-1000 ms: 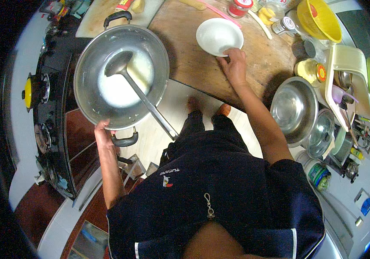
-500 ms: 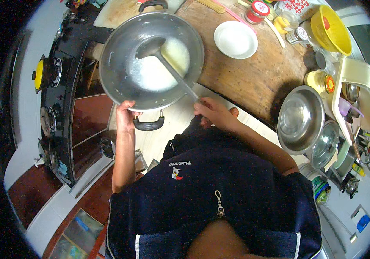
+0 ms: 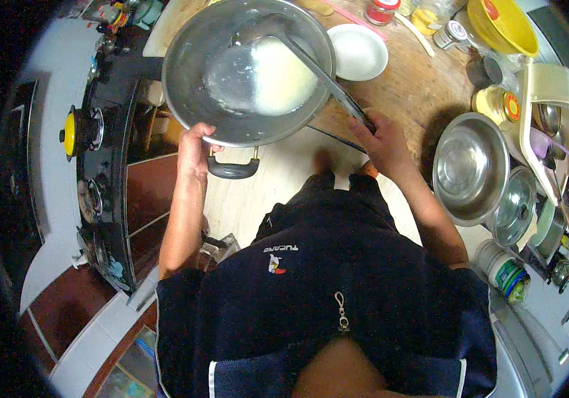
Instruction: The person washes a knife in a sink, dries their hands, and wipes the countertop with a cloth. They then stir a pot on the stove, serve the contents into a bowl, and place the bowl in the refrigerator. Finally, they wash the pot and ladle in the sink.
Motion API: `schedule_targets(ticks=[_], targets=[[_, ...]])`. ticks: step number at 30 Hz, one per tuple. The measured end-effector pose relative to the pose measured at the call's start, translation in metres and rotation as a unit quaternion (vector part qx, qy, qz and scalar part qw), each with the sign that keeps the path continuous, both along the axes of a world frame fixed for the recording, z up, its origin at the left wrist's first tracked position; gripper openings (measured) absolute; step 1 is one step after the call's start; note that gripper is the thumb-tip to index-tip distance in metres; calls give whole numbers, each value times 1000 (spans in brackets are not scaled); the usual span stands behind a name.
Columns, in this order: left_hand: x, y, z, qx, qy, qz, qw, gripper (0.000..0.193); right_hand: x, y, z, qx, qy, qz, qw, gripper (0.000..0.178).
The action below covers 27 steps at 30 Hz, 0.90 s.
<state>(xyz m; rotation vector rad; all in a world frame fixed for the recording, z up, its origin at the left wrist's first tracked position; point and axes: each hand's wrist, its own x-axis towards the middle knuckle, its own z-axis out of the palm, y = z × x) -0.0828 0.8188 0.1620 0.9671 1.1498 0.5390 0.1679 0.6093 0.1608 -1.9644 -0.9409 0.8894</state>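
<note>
A large steel wok (image 3: pixel 195 66) with pale liquid (image 3: pixel 278 76) pooled in it is held in the air between the stove and the wooden counter. My left hand (image 3: pixel 195 149) grips its near rim by the black handle (image 3: pixel 233 169). My right hand (image 3: pixel 380 142) is closed on the end of a long steel ladle (image 3: pixel 311 63) whose bowl rests in the liquid. A white bowl (image 3: pixel 359 52) sits on the counter just beyond the wok.
A black gas stove (image 3: pixel 99 192) with a yellow-lidded pot (image 3: pixel 75 131) runs along the left. On the wooden counter (image 3: pixel 417 93) stand jars, a yellow bowl (image 3: pixel 500 26), steel bowls (image 3: pixel 470 166) and a dish rack (image 3: pixel 556 113) at right.
The wok has shifted right toward the counter and white bowl. My right hand left the white bowl, came back and took hold of the ladle handle.
</note>
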Motion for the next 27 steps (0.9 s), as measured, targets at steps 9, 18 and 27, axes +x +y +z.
schedule_targets(ticks=[9,18,27], targets=[[17,13,24,63,32,-48,996,6,-36,-36,-5,126,-110,65,984,24],[36,26,42,111,106,-49,987,8,-35,-39,-9,81,-93,90,988,28],[58,20,60,164,126,-57,977,5,-32,-43,-19,127,-96,49,986,26]])
